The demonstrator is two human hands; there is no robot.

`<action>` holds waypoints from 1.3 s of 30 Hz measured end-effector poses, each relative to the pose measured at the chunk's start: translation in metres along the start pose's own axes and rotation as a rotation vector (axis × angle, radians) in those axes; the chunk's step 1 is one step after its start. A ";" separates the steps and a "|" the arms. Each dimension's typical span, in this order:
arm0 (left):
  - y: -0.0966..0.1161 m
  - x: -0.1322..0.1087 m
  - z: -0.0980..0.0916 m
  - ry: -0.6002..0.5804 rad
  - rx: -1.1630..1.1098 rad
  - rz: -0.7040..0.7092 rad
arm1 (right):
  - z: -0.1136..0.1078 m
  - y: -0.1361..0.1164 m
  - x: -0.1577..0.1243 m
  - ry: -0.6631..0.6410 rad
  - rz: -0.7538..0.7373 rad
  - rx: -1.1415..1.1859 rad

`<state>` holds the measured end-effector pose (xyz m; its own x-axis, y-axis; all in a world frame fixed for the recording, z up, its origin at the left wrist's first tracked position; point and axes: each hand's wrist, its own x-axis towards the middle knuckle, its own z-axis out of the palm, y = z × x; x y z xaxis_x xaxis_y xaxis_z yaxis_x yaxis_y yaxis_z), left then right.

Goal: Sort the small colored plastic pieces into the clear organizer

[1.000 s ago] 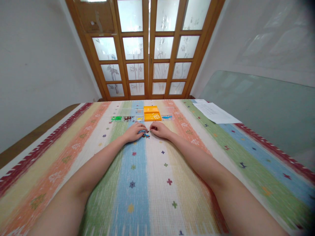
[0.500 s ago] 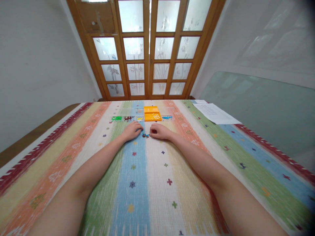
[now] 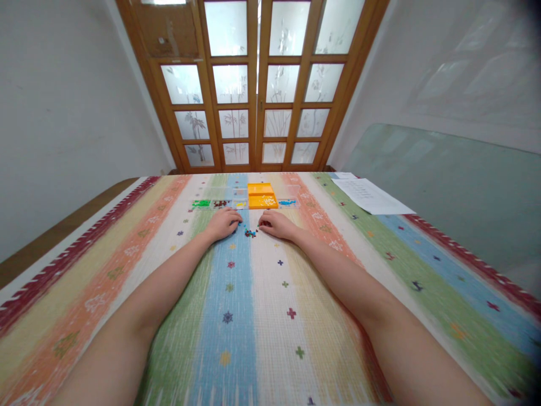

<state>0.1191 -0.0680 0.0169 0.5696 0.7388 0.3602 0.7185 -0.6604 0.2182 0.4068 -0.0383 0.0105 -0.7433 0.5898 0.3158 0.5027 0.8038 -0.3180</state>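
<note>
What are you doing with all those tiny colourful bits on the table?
A person sits at a table under a striped cloth, both arms stretched out. The left hand and right hand rest on the cloth on either side of a small pile of mixed beads. Just beyond the hands is a row of little clear boxes holding green, dark, yellow and blue bits, with an orange tray among them. A sheet of paper lies to the right.

Single head-worn view, looking forward and down along the striped table [image 3: 262, 316] toward the far wooden doors [image 3: 257, 84]; forearms fill the near edge.
</note>
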 end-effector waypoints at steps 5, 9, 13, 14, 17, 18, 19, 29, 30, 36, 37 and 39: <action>-0.002 0.000 -0.002 0.012 0.010 -0.008 | 0.002 0.000 0.000 0.011 0.014 -0.015; -0.009 -0.002 0.001 0.027 -0.049 -0.056 | 0.001 -0.002 -0.001 0.020 0.017 -0.028; -0.016 -0.004 0.009 0.083 -0.065 -0.160 | 0.001 -0.003 -0.001 0.042 0.024 -0.038; -0.017 -0.004 0.010 0.091 -0.057 -0.166 | 0.001 -0.003 -0.001 0.048 0.033 -0.039; -0.014 -0.002 0.015 0.101 -0.029 -0.180 | 0.003 -0.002 0.000 0.062 0.068 -0.039; -0.011 -0.002 0.016 0.105 -0.022 -0.190 | 0.003 -0.002 0.000 0.065 0.078 -0.036; -0.009 -0.001 0.017 0.111 -0.017 -0.201 | 0.003 -0.002 0.001 0.067 0.086 -0.033; -0.006 0.002 0.014 0.151 -0.080 -0.249 | 0.003 -0.003 0.001 0.077 0.096 -0.025; -0.007 0.001 0.014 0.170 -0.096 -0.278 | 0.003 -0.003 0.001 0.071 0.083 -0.026; -0.027 -0.005 0.008 0.323 -0.184 -0.475 | 0.004 -0.003 0.001 0.065 0.058 -0.024; -0.032 -0.006 0.007 0.349 -0.200 -0.503 | 0.004 -0.003 0.000 0.073 0.071 -0.024; -0.042 -0.008 0.008 0.388 -0.245 -0.526 | 0.004 -0.002 0.000 0.089 0.088 -0.031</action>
<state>0.0874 -0.0452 -0.0023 -0.0459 0.8972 0.4391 0.7233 -0.2734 0.6342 0.4044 -0.0401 0.0077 -0.6545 0.6615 0.3661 0.5786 0.7499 -0.3207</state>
